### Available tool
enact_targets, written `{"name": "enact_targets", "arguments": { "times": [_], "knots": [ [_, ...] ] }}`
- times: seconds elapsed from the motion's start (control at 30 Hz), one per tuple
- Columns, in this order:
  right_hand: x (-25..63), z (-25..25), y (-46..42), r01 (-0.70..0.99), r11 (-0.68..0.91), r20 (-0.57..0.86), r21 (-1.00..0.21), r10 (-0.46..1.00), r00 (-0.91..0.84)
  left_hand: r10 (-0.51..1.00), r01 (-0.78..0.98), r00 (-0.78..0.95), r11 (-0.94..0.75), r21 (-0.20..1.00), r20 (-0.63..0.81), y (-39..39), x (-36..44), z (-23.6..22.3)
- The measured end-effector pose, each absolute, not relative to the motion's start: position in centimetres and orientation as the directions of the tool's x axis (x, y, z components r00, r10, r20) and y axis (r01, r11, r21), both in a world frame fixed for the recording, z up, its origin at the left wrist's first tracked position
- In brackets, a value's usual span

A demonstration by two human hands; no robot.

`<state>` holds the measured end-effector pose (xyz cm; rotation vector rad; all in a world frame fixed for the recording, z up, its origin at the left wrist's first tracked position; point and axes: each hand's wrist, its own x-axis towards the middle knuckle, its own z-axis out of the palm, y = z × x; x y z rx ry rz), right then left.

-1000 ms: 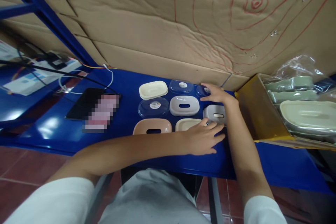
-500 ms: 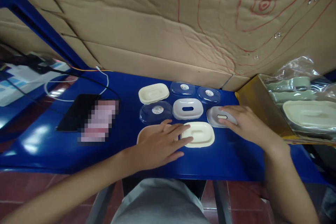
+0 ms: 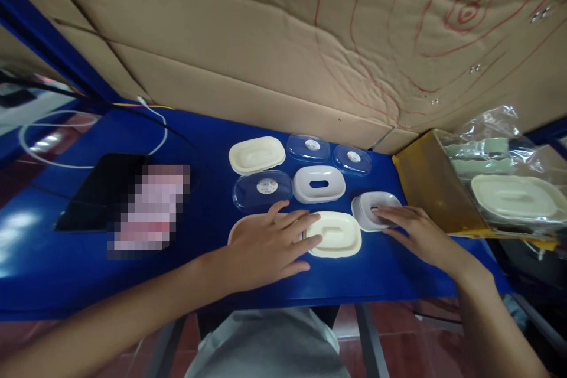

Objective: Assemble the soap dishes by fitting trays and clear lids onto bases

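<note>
My left hand (image 3: pixel 270 245) is open, fingers spread, over a pinkish oval dish (image 3: pixel 237 225) that it mostly covers. Its fingertips touch the left rim of a cream oval dish (image 3: pixel 339 236) with a raised bar. At the right, my right hand (image 3: pixel 419 239) holds a white slotted oval dish (image 3: pixel 365 212) by its right side, fingers over the rim and inside. Another white slotted dish (image 3: pixel 303 189) sits behind the cream one. Clear oval lids with round labels (image 3: pixel 245 192) (image 3: pixel 299 150) (image 3: pixel 341 160) and a second cream dish (image 3: pixel 257 155) lie farther back.
A cardboard box (image 3: pixel 425 189) holds plastic-wrapped cream and green pieces at the right. Tall cardboard (image 3: pixel 243 59) backs the blue table (image 3: pixel 354 283). To the left lie a black flat device (image 3: pixel 93 195), a blurred-out pink area and a white cable (image 3: pixel 162 136).
My right hand has drawn the white slotted dish slightly toward me, its fingers now farther over the inside. The left hand stays nearly where it was. The view has shifted a little.
</note>
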<state>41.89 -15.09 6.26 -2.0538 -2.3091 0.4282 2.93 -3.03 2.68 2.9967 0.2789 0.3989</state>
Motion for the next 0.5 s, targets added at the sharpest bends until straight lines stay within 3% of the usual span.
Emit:
{"name": "enact_targets", "arguments": {
  "times": [0.2, 0.5],
  "knots": [
    [42.0, 8.3, -16.2, 0.97, 0.016, -0.242, -0.243, 0.967, -0.077, 0.202, 0.159, 0.939, -0.973, 0.169, 0.278, -3.3, 2.5, 1.3],
    [41.6, 10.3, -17.0, 0.963, 0.029, -0.239, -0.268, 0.966, -0.096, 0.211, 0.158, 0.927, -0.969, 0.189, 0.31, -3.2, 2.5, 0.7]
  ]
}}
